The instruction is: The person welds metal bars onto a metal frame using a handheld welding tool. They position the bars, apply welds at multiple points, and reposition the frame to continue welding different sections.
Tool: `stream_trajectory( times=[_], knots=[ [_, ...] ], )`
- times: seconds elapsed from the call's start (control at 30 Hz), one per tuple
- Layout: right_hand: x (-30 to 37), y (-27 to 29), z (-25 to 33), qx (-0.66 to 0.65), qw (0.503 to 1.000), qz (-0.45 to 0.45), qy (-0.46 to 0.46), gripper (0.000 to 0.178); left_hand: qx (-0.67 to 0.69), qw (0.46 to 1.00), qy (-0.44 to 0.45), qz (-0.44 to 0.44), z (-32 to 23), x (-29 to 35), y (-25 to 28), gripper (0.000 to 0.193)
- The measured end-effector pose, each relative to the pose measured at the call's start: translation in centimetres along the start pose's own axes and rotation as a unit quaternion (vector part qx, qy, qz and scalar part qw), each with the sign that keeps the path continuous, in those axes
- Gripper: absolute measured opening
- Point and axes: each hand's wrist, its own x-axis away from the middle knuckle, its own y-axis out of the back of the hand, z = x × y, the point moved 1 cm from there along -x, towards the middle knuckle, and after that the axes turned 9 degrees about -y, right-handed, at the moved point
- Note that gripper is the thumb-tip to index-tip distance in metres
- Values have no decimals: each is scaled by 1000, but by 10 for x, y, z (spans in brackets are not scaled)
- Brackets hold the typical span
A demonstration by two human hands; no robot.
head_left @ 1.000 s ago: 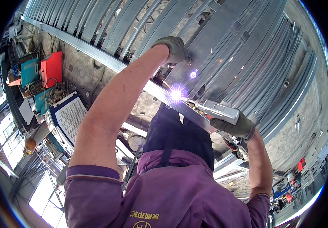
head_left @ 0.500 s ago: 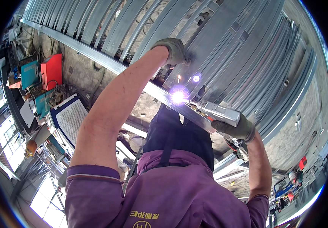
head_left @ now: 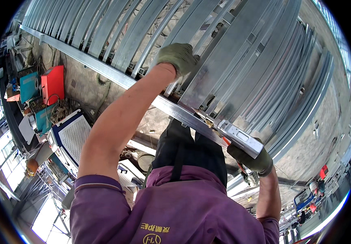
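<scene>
My right hand (head_left: 253, 157), in a grey-green work glove, is wrapped round a silver welding gun (head_left: 239, 136). The gun's narrow nozzle rests at or just above the long metal rail (head_left: 175, 109), where the upright tubes meet it. No arc glows at the tip. My left hand (head_left: 178, 57), gloved alike, is closed with curled fingers at the edge of a wide flat metal tube (head_left: 208, 73). Its fingertips are partly hidden. Several slats and tubes (head_left: 137, 40) stand spaced along the rail to the left of that hand.
Many loose metal tubes (head_left: 283, 85) lie side by side at the right, across the work. A red box (head_left: 53, 84) and teal equipment stand at the far left, near a white and blue machine (head_left: 74, 136). Cables run over the concrete floor (head_left: 305, 142).
The bright welding arc and sparks have gone out. My left hand has shifted slightly left. The welding gun has moved slightly right and down with my right hand.
</scene>
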Motion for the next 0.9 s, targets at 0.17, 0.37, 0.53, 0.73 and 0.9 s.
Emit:
stream_trajectory(
  times=[0.17, 0.37, 0.53, 0.73, 0.9],
  knots=[
    [-27, -18, 11, -10, 999, 4, -36, 38, -26, 999, -4, -28, 27, 3, -3, 56],
    [-44, -26, 32, -162, 973, 30, -159, 34, -5, 999, -16, 37, 11, -5, -8, 43],
    [-60, -17, 45, -58, 989, 56, -127, 36, -10, 998, -20, 53, 12, -11, -11, 44],
    [-93, -26, 37, -144, 974, 89, -149, 40, 0, 995, -18, 94, 7, -12, 9, 54],
    [-113, -35, 19, -175, 968, 99, -151, 44, 13, 996, -14, 82, 8, -12, 8, 55]
  ],
)
